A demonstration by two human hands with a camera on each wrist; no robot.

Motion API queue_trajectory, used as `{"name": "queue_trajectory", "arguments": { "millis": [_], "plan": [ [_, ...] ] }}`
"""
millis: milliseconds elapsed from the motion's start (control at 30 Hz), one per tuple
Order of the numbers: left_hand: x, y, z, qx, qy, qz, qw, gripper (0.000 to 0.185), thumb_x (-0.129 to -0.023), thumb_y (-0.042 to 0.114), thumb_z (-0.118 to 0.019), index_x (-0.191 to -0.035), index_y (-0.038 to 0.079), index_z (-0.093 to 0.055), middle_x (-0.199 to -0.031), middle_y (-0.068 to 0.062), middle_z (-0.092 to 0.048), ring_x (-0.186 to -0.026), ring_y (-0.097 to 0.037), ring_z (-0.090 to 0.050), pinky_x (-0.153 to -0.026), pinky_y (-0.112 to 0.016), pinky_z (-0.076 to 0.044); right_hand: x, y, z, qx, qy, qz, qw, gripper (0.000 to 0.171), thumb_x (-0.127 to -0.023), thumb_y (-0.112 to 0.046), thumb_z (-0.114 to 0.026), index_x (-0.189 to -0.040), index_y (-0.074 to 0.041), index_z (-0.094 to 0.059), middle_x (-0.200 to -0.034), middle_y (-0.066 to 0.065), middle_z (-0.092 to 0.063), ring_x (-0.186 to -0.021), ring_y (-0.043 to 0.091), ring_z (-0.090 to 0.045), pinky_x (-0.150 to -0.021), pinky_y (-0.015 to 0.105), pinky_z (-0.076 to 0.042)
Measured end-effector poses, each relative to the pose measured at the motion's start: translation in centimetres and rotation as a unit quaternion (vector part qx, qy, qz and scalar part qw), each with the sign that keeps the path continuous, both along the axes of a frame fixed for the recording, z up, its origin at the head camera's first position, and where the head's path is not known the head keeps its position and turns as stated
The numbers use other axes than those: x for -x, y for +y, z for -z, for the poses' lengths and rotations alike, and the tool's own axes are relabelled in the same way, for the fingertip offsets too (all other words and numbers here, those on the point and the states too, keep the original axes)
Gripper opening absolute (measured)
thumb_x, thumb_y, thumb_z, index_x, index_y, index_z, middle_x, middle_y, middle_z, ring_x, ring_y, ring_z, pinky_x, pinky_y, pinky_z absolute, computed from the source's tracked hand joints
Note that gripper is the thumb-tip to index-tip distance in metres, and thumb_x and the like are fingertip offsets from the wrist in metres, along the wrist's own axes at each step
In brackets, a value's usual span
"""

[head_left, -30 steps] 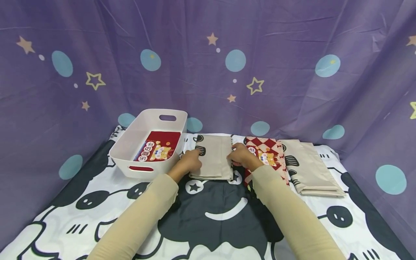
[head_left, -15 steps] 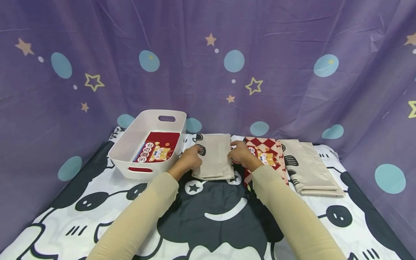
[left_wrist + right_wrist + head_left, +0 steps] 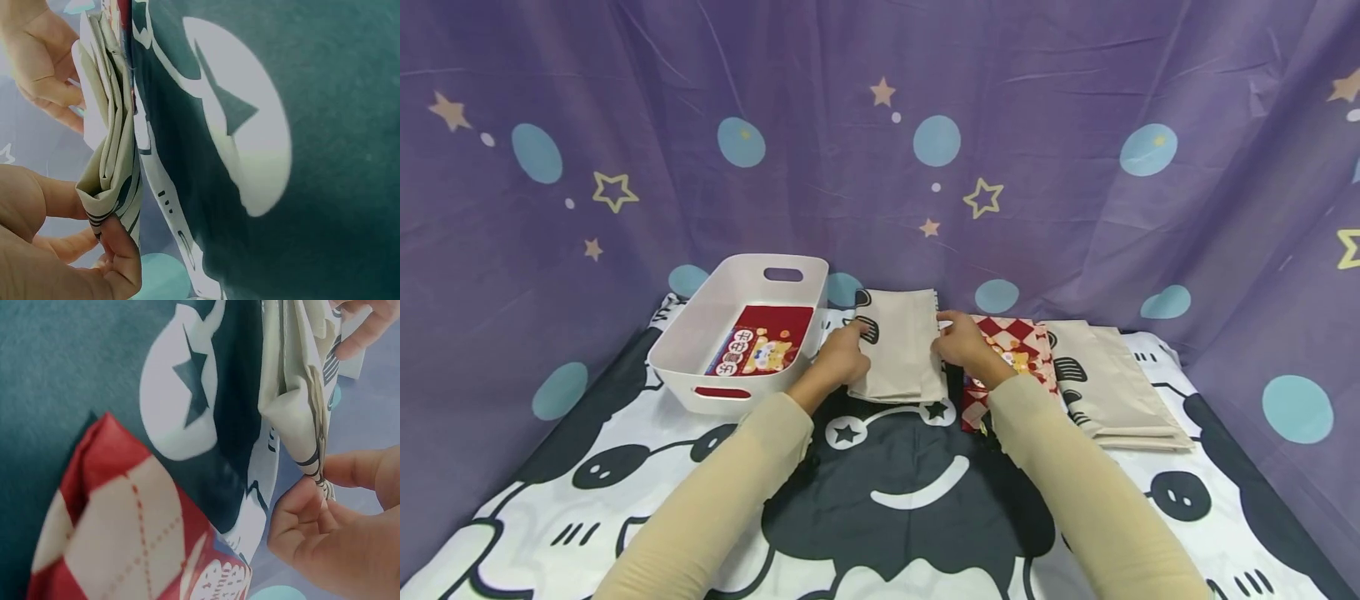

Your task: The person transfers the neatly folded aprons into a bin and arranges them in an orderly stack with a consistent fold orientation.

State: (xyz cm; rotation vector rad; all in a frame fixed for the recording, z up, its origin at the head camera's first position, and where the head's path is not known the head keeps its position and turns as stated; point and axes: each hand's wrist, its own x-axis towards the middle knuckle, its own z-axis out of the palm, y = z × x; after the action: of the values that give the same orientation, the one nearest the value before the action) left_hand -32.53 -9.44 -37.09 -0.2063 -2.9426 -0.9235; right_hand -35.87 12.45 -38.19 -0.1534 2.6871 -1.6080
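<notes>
Grip: left hand (image 3: 841, 357) and right hand (image 3: 964, 343) pinch opposite edges of folded beige cloth (image 3: 898, 346), lifted, far end raised, long axis running away; just right of white basket (image 3: 700, 329).

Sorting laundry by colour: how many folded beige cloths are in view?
2: one beige cloth gripped between left hand and right hand; another lies far right. More may be hidden.

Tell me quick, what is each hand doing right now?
Left hand: fingers pinching the left edge of the folded beige cloth.
Right hand: fingers pinching the same cloth's right edge.
</notes>
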Motion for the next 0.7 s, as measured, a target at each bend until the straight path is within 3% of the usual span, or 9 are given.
{"name": "queue_trajectory", "arguments": {
  "millis": [100, 233, 467, 700],
  "plan": [
    [0.0, 0.1, -0.3, -0.001, 0.007, 0.002, 1.0000, 0.064, -0.076, -0.004, -0.057, -0.140, 0.002, -0.055, -0.091, -0.014, -0.061, -0.094, -0.033, -0.058, -0.089, -0.045, -0.051, 0.0, 0.2, -0.5, 0.005, 0.012, -0.006, 1.000, 0.067, -0.079, 0.012, -0.056, -0.145, 0.008, -0.047, -0.083, 0.007, -0.051, -0.070, 0.016, -0.049, -0.054, 0.023, -0.046],
    [0.0, 0.2, -0.9, 0.000, 0.020, 0.004, 0.9998, 0.063, -0.077, -0.003, -0.058, -0.140, 0.001, -0.054, -0.098, -0.018, -0.062, -0.103, -0.036, -0.057, -0.094, -0.046, -0.050, 0.0, 0.4, -1.2, 0.006, 0.029, -0.015, 0.999, 0.066, -0.080, 0.012, -0.053, -0.146, 0.009, -0.045, -0.081, 0.005, -0.048, -0.067, 0.014, -0.047, -0.053, 0.023, -0.043],
    [-0.3, 0.5, -2.0, -0.017, 0.033, -0.012, 0.9992, 0.064, -0.078, -0.002, -0.059, -0.142, 0.003, -0.053, -0.119, -0.024, -0.056, -0.116, -0.039, -0.051, -0.101, -0.048, -0.045, 0.0, 0.4, -2.4, 0.018, 0.047, -0.017, 0.999, 0.062, -0.085, 0.010, -0.053, -0.146, 0.008, -0.043, -0.087, 0.005, -0.044, -0.074, 0.015, -0.045, -0.060, 0.023, -0.042],
    [-0.6, 1.0, -3.3, -0.022, 0.052, -0.029, 0.9980, 0.064, -0.078, -0.002, -0.058, -0.141, 0.006, -0.053, -0.132, -0.027, -0.048, -0.117, -0.048, -0.052, -0.101, -0.054, -0.044, 0.1, 0.4, -3.5, 0.038, 0.058, -0.016, 0.997, 0.061, -0.088, 0.009, -0.053, -0.148, 0.006, -0.043, -0.091, 0.007, -0.045, -0.078, 0.016, -0.046, -0.061, 0.023, -0.044]
  ]
}}
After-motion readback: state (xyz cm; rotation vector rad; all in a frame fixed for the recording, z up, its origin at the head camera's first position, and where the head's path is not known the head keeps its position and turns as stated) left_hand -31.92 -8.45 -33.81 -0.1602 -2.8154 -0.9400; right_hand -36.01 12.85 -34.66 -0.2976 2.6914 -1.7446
